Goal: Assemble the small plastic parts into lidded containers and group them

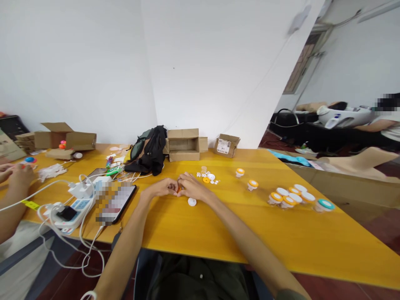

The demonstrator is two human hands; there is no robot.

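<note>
My left hand (164, 187) and my right hand (190, 186) meet over the middle of the table, fingers curled together. Between their fingertips shows a bit of a small orange part (179, 190), mostly hidden by the fingers. Just below my right hand a white round piece (191, 202) lies on the wood. Beyond the hands sit small white wheel-like parts (211, 177), a yellow-orange ring (206, 180) and a clear cup (203, 169). To the right stand several small clear containers with orange-and-white lids (252, 184), and one with a teal lid (325, 204).
A phone (120, 204) and a power strip (78, 208) with tangled white cables lie left of my arms. A black bag (150, 152) and cardboard boxes (183, 156) line the wall. Another person's hand (20, 177) works at the far left; a further person sits far right.
</note>
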